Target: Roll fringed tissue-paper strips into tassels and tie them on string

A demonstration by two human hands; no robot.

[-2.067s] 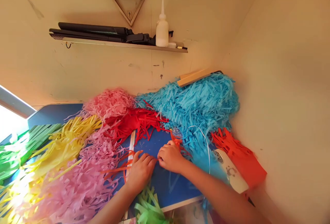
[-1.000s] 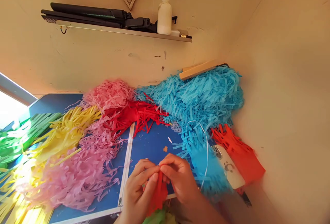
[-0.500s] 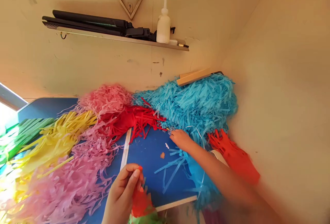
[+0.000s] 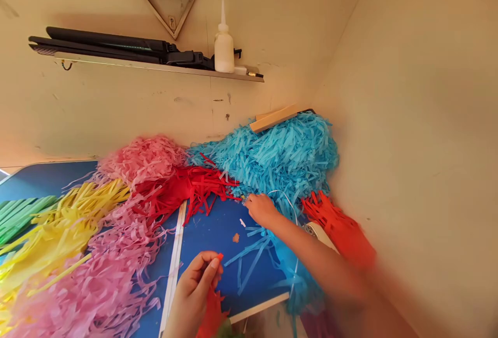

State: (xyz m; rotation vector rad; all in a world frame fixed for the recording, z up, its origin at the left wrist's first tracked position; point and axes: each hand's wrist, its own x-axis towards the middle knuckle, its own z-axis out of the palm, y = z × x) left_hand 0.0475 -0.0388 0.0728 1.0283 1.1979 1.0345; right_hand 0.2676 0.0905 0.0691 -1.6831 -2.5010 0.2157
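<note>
My left hand (image 4: 196, 288) is closed near the front of the blue table, pinching the end of a red-orange tissue paper fringe (image 4: 212, 312) that hangs down below it. Some green shows under the fringe at the bottom edge. Farther back, my right hand (image 4: 261, 209) reaches down to the tabletop beside the pile of light blue tissue fringe (image 4: 280, 156). Its fingertips are at some small clear bits by the tip of the red fringe (image 4: 194, 185); whether they grip anything is too small to tell.
Pink (image 4: 143, 159), yellow (image 4: 62, 229), green (image 4: 23, 218) and lilac fringes (image 4: 89, 275) cover the table's left side. An orange-red fringe (image 4: 342, 229) lies at the right wall. Above, a shelf (image 4: 155, 68) carries a black hair straightener (image 4: 109, 44) and a white nozzle bottle (image 4: 224, 52).
The whole view has shifted, so the shelf and table things sit farther left. My right hand stays at the same spot on the table; my left hand still pinches the red-orange fringe.
</note>
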